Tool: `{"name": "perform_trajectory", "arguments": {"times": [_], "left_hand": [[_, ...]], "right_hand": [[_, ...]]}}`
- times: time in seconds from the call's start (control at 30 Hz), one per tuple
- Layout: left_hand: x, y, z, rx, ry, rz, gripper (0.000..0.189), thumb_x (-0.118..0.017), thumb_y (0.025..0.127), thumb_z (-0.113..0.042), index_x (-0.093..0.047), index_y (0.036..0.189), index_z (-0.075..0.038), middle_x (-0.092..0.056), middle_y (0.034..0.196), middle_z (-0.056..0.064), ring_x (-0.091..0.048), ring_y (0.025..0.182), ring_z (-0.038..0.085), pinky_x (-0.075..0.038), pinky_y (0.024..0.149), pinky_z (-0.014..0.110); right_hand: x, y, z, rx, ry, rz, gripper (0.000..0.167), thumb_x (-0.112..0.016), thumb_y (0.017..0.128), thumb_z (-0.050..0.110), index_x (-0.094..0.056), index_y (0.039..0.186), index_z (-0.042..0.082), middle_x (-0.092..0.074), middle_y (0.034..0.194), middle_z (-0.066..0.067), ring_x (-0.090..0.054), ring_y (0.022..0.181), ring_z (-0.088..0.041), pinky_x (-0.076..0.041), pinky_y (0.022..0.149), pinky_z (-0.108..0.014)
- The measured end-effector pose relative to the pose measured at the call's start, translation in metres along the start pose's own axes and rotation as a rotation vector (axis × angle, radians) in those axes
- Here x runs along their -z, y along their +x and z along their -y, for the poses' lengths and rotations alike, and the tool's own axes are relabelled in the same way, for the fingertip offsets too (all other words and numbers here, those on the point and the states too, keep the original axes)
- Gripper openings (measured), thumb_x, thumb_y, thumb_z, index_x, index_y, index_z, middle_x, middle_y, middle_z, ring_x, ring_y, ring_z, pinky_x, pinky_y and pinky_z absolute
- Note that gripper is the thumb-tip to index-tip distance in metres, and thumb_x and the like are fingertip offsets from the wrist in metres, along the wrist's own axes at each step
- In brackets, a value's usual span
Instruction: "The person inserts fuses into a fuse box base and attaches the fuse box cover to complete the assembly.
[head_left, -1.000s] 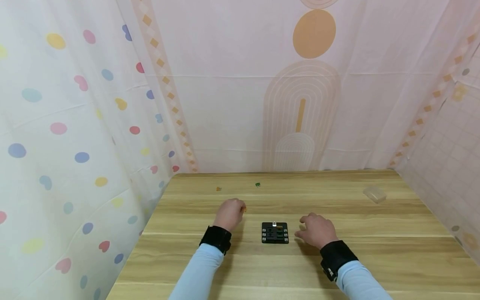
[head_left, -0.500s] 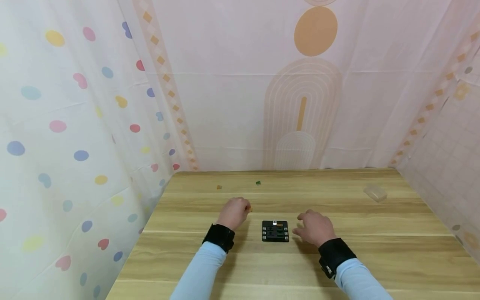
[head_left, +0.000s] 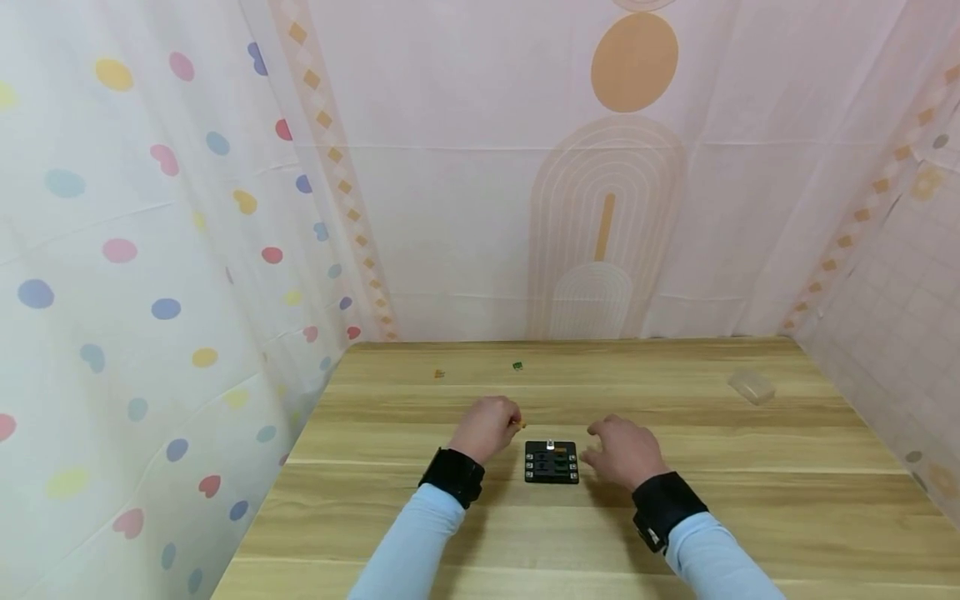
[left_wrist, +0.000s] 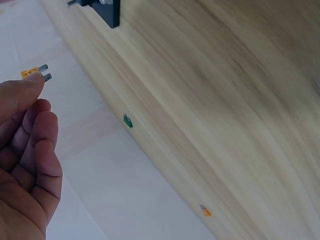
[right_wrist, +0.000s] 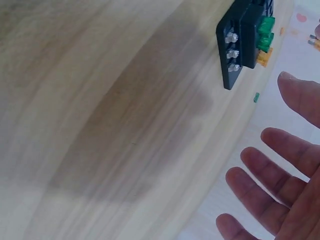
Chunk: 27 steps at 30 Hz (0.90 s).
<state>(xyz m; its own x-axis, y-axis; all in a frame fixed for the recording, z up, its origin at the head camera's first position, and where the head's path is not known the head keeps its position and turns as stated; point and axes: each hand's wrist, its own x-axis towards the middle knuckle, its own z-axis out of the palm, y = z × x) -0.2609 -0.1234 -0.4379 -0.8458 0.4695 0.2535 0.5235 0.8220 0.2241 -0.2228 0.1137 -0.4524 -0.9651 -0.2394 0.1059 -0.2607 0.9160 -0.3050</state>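
1. Locating the carried thing: the orange fuse is in the left hand, raised above the worktop and apart from the black fuse block.
2. Governing relation: in the head view, the block lies below and slightly right of the pinched fuse, whose position is near the block's upper-left corner. In the left wrist view, the block lies toward the top edge, up and right of the fuse.
3. Long axis: the two metal prongs lead, pointing right and slightly upward in the left wrist view. In the right wrist view they point left, toward the block's side of the frame. Correct alignment with a slot cannot be judged.
4. Nearer hand: the left hand has the fuse. Both hands are near the block; which is closer cannot be told.
5. Left grip: pinching the fuse, thumb across its orange body; the opposing fingertip is hidden. Remaining fingers curl toward the palm. The forearm slants up and right from the lower frame edge.
6. Right grip: the right hand is just right of the block, fingers spread, holding nothing. Its forearm slants up and left.
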Motion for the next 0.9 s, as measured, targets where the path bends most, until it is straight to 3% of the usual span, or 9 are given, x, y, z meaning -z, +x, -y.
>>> {"name": "perform_trajectory", "arguments": {"times": [0.2,0.6,0.9], "left_hand": [[-0.005,0.003,-0.009,-0.046,0.036,0.021,0.005,-0.077,0.087,-0.013,-0.076,0.083,-0.012,-0.068,0.08,-0.003,-0.059,0.069,0.006,-0.048,0.063,0.02],[-0.005,0.008,-0.028,-0.136,0.068,0.054,0.003,-0.076,0.089,-0.013,-0.076,0.089,-0.011,-0.071,0.086,-0.002,-0.063,0.075,0.007,-0.051,0.068,0.02],[-0.009,0.008,-0.032,-0.17,0.071,0.055,0.005,-0.075,0.089,-0.015,-0.076,0.089,-0.01,-0.069,0.086,-0.002,-0.063,0.077,0.008,-0.05,0.069,0.02]], "right_hand": [[0.001,0.005,0.006,0.03,0.022,-0.008,0.036,-0.078,0.085,0.03,-0.073,0.112,0.006,-0.068,0.116,-0.016,-0.064,0.107,-0.034,-0.052,0.085,-0.049],[0.002,0.014,0.024,0.121,-0.009,-0.046,0.033,-0.08,0.084,0.031,-0.076,0.106,0.007,-0.072,0.102,-0.009,-0.068,0.092,-0.026,-0.055,0.074,-0.042],[0.001,0.018,0.031,0.178,0.001,-0.086,0.023,-0.08,0.083,0.026,-0.077,0.098,0.009,-0.072,0.095,-0.006,-0.067,0.084,-0.022,-0.054,0.068,-0.039]]}}
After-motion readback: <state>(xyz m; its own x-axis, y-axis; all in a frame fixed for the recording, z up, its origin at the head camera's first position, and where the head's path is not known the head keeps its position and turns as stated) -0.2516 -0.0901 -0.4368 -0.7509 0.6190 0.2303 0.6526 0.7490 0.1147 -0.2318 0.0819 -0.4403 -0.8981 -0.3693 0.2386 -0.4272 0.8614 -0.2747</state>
